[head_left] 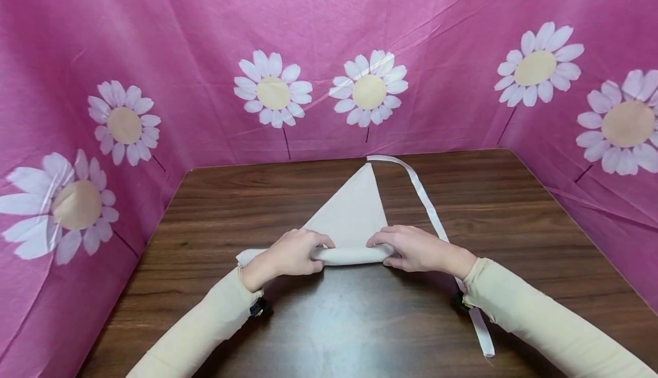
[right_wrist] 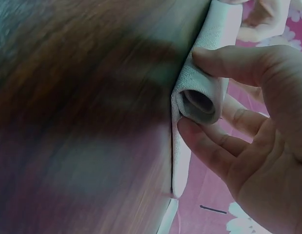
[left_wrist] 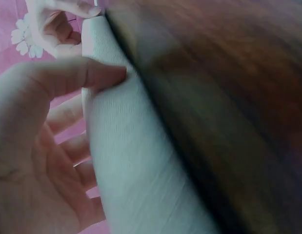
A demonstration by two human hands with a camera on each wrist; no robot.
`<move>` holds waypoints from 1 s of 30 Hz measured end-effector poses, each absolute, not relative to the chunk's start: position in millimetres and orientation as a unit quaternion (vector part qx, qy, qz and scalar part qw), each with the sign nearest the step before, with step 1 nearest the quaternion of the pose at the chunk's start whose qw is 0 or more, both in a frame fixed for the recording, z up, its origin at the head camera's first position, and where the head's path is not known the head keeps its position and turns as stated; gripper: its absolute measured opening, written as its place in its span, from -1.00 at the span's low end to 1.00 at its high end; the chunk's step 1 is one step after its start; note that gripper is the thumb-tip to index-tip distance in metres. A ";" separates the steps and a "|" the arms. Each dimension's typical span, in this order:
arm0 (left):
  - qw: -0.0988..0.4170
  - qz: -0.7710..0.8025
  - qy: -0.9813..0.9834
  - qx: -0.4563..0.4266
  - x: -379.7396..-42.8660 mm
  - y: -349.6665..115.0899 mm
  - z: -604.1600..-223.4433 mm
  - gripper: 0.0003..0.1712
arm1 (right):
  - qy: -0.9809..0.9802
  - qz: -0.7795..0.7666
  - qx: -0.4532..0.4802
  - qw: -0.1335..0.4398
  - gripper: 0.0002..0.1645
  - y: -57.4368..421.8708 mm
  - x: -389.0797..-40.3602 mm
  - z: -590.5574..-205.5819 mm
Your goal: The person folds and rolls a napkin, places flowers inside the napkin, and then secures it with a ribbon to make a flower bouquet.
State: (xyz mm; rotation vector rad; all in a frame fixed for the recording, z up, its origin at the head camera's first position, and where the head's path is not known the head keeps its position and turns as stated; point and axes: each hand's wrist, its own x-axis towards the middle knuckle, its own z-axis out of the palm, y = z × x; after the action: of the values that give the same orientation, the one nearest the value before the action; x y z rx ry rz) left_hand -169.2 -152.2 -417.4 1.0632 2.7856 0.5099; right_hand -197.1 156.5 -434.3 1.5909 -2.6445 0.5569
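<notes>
An off-white cloth (head_left: 352, 206) lies on the table, its pointed far end toward the back edge and its near side rolled into a thick tube (head_left: 352, 256). My left hand (head_left: 294, 252) grips the left part of the roll, thumb on the near side and fingers over the far side. Further right, my right hand (head_left: 415, 249) holds the roll near its right end the same way. The right wrist view shows the hollow opening of the roll (right_wrist: 202, 106) between thumb and fingers. A loose corner (head_left: 250, 255) sticks out past the left wrist.
A narrow white strap (head_left: 424, 198) curves from the cloth's tip down the right side, passing under the right forearm. The brown wooden table (head_left: 205, 206) is bordered by a pink curtain (head_left: 319, 12) with printed daisies on the back and both sides.
</notes>
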 end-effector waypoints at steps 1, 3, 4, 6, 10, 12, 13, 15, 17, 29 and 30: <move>0.068 0.171 0.919 0.349 -169.1 -152.3 -416.3 -0.62 | -0.842 0.181 0.508 0.003 -0.50 156.4 -197.2 -434.1; 0.080 0.174 0.917 0.349 -168.9 -152.2 -414.9 -0.61 | -0.841 0.186 0.508 -0.005 -0.55 155.9 -197.3 -433.3; 0.081 0.176 0.916 0.351 -168.8 -152.0 -414.5 -0.60 | -0.840 0.189 0.508 -0.011 -0.57 155.7 -197.3 -432.7; 0.077 0.179 0.915 0.353 -168.2 -151.2 -413.9 -0.56 | -0.838 0.197 0.509 -0.028 -0.62 155.7 -197.4 -430.9; 0.059 0.192 0.912 0.357 -168.4 -151.0 -417.0 -0.61 | -0.838 0.204 0.504 -0.044 -0.64 157.6 -197.1 -428.3; 0.056 0.205 0.908 0.360 -169.4 -151.6 -418.4 -0.67 | -0.839 0.205 0.503 -0.028 -0.60 159.3 -196.6 -427.2; 0.055 0.211 0.906 0.364 -170.5 -152.4 -419.4 -0.70 | -0.840 0.204 0.502 -0.017 -0.57 160.0 -196.4 -426.6; 0.058 0.221 0.900 0.371 -173.1 -154.0 -420.7 -0.73 | -0.839 0.204 0.505 0.010 -0.47 161.3 -196.1 -425.8; 0.063 0.228 0.894 0.381 -176.8 -156.6 -422.4 -0.75 | -0.833 0.211 0.511 0.025 -0.35 161.6 -197.0 -425.2; 0.122 0.247 0.888 0.369 -184.4 -159.4 -419.9 -0.77 | -0.803 0.207 0.559 0.008 -0.39 160.2 -200.6 -432.0; 0.120 0.246 0.889 0.367 -183.6 -158.8 -419.7 -0.76 | -0.801 0.206 0.562 0.010 -0.41 160.0 -201.1 -432.3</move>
State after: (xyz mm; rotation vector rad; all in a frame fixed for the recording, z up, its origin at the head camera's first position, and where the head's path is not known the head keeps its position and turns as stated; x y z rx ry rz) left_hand -183.6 -158.8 -419.7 1.0717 2.5984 0.7184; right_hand -201.1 160.0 -432.3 1.7537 -2.5019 0.6439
